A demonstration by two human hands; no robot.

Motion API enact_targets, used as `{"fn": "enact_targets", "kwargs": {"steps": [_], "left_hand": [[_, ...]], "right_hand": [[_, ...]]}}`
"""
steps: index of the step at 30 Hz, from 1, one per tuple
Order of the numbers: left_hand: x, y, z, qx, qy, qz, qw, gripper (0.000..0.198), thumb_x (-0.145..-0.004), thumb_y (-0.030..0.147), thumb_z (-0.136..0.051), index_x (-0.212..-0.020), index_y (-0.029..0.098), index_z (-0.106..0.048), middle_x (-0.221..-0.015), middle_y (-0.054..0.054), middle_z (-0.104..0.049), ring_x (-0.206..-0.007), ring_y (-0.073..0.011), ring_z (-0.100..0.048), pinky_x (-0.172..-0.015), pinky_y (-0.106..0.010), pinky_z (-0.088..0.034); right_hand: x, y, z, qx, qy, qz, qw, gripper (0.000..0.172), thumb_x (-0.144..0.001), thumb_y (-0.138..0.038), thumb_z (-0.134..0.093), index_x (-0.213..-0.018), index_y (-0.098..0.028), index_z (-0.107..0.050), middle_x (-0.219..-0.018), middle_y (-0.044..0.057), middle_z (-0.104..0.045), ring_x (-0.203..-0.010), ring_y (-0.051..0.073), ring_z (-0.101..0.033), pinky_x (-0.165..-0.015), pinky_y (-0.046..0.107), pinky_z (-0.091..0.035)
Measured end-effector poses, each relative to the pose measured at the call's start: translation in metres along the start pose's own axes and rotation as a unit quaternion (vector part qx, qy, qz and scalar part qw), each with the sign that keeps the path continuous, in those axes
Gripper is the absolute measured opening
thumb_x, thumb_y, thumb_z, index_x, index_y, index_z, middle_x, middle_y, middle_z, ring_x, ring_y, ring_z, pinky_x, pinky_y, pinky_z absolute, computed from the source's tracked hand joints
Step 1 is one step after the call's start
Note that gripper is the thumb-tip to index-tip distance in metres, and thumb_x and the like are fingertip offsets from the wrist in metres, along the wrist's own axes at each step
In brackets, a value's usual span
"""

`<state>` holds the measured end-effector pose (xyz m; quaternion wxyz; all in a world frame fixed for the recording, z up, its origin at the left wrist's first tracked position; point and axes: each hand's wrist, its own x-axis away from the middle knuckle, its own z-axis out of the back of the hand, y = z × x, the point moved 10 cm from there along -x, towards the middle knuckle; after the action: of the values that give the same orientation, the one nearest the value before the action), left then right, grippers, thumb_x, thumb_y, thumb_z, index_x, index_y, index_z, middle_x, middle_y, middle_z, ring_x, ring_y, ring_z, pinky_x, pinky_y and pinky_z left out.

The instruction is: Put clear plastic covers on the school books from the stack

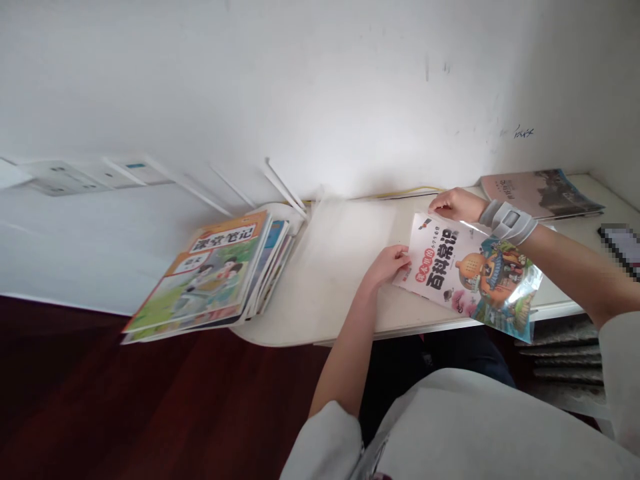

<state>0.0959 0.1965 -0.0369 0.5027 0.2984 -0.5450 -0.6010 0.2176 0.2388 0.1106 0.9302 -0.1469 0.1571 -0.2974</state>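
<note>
A glossy children's book (470,273) with a white cover, red and black characters and a colourful picture lies on the white desk (340,267), its lower corner hanging over the front edge. My left hand (387,265) pinches the book's left edge. My right hand (457,203), with a grey strap at the wrist, grips its top corner. Both hands are closed on the book.
A stack of several colourful books (215,280) lies at the desk's left end, partly overhanging the dark wooden floor (100,400). Another book (540,193) rests at the back right by the wall. A dark object (623,247) sits at the right edge. Shelves (560,360) show under the desk.
</note>
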Motion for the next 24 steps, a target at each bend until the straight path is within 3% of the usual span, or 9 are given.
{"fn": "enact_targets", "kwargs": {"steps": [9,18,24], "left_hand": [[0.002,0.004,-0.001,-0.005,-0.004,-0.017,1.000,0.016,-0.074,0.027,-0.059,-0.085,0.015,-0.059,-0.066,0.002,-0.058,-0.058,-0.0101,-0.056,-0.057,-0.022,-0.043],[0.003,0.004,-0.003,-0.013,-0.013,-0.021,1.000,0.015,-0.075,0.025,-0.057,-0.086,0.014,-0.060,-0.066,0.001,-0.059,-0.058,-0.0108,-0.057,-0.057,-0.022,-0.043],[0.000,-0.002,0.001,-0.031,-0.004,-0.007,0.999,0.024,-0.075,0.026,-0.058,-0.095,0.014,-0.057,-0.068,0.000,-0.061,-0.059,-0.0118,-0.058,-0.059,-0.024,-0.045]], "right_hand": [[0.000,0.017,-0.009,-0.099,0.005,-0.100,0.990,0.024,-0.075,-0.029,-0.053,-0.087,-0.012,-0.065,-0.065,-0.001,-0.059,-0.055,0.009,-0.046,-0.056,0.022,-0.036],[0.005,-0.005,-0.003,0.119,0.005,-0.111,0.987,0.017,-0.079,-0.022,-0.048,-0.077,-0.016,-0.063,-0.069,0.003,-0.063,-0.059,0.012,-0.048,-0.060,0.024,-0.033],[0.004,0.000,-0.003,0.140,-0.023,-0.113,0.983,0.013,-0.076,-0.016,-0.050,-0.073,-0.014,-0.063,-0.077,0.005,-0.065,-0.068,0.013,-0.052,-0.063,0.024,-0.034]]}}
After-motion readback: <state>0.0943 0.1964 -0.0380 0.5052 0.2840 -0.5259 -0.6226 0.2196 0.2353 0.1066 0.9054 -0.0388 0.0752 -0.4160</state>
